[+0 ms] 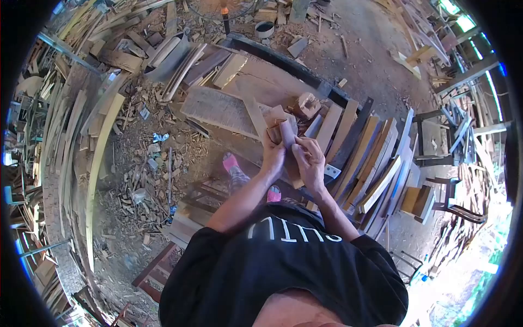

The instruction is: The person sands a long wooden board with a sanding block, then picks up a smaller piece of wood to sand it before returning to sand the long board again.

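Holding a curled brown sheet [287, 134] just right of the wide board [218, 110], with the fingers of the left hand [274, 156] clamped on its lower part. Touching the sheet's right side with the bent fingers of the right hand [310, 163]; cannot tell whether clamped. Also seen right of the wide board: a rough wood block [308, 106] and, farther off, a row of planks [366, 158].
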The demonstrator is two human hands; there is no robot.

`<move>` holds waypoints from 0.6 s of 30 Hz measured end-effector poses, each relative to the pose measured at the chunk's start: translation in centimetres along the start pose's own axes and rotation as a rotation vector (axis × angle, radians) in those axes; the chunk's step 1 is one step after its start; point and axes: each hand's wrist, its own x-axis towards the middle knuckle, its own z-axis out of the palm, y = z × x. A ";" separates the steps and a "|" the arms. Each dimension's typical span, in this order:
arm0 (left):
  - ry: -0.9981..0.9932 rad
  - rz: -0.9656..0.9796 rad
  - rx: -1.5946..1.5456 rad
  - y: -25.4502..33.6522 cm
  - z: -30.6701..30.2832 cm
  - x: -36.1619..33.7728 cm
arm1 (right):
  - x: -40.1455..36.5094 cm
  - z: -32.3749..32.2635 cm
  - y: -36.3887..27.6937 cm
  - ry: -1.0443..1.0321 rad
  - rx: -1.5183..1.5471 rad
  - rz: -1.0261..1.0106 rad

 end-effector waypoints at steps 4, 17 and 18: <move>-0.001 -0.147 -0.184 1.4 -0.8 0.1 | 0.1 1.1 0.2 0.090 -0.067 0.027; -0.057 -0.426 -0.392 2.8 -0.1 -1.1 | -0.2 0.5 3.7 -0.145 0.388 0.389; -0.064 -0.428 -0.221 3.5 -0.4 -1.3 | 0.1 -0.5 3.8 -0.202 0.628 0.670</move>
